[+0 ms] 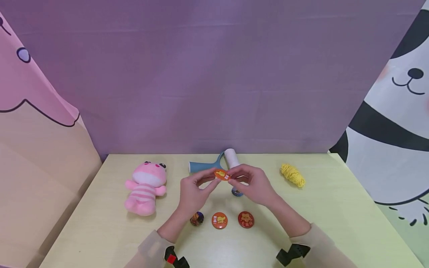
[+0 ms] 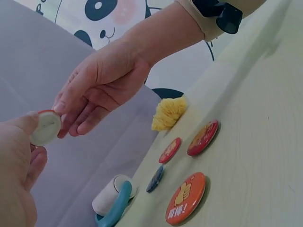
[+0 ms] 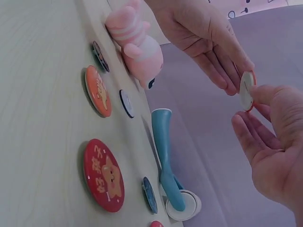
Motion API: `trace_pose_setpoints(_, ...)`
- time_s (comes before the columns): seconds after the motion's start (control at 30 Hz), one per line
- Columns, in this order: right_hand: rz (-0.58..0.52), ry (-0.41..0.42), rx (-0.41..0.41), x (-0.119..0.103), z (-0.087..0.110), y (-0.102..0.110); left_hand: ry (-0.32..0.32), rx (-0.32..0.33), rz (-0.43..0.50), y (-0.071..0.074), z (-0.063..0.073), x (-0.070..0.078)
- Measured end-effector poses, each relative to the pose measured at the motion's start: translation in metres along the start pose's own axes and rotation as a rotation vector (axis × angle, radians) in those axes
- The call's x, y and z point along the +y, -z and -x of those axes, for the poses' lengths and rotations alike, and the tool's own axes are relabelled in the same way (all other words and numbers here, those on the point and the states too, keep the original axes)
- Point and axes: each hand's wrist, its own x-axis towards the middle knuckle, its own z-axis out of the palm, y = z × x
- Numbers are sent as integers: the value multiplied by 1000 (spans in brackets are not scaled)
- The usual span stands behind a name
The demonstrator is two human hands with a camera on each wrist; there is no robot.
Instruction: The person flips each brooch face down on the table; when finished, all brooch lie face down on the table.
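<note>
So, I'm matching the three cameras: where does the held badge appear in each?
Head: held badge, orange face showing, just below centre.
Left wrist: held badge, pale back showing, at the left, near mid-height.
Right wrist: held badge, pale back, at the right, slightly above mid-height.
Shared landmark: the blue-handled roller.

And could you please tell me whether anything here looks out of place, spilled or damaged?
Nothing stands out as spilled or damaged. The pink plush toy, yellow yarn and blue-handled lint roller look intact on the table; the tilted orange badge is simply held up between the left hand and right hand.
</note>
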Motion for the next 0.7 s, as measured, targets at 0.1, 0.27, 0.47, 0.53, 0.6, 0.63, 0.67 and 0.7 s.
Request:
trace_pose_setpoints(0.1, -31, 10, 11, -2, 0, 2, -9, 39, 13, 0, 0, 3)
trace_pose_setpoints(0.27, -66, -9, 33, -10, -1, 5, -20, 101, -3, -1, -2, 6)
trace_pose_setpoints(0.47, -75, -17, 50, -14, -3, 5, -15, 85, 29, 0, -4, 7)
trace_pose_setpoints(0.53, -76, -16, 55, -14, -3, 5, -14, 71, 42, 0, -3, 8)
trace_pose_setpoints(0.6, -75, -18, 62, -13, -2, 4, -25, 59, 46, 0, -2, 7)
trace_pose_setpoints(0.63, -75, -17, 65, -13, -2, 4, -31, 54, 47, 0, -1, 7)
trace_pose_setpoints(0.67, -78, -17, 68, -13, -1, 4, -36, 50, 47, 0, -1, 7)
trace_pose_setpoints(0.7, -76, -14, 71, -13, -1, 3, -40, 45, 43, 0, 0, 7)
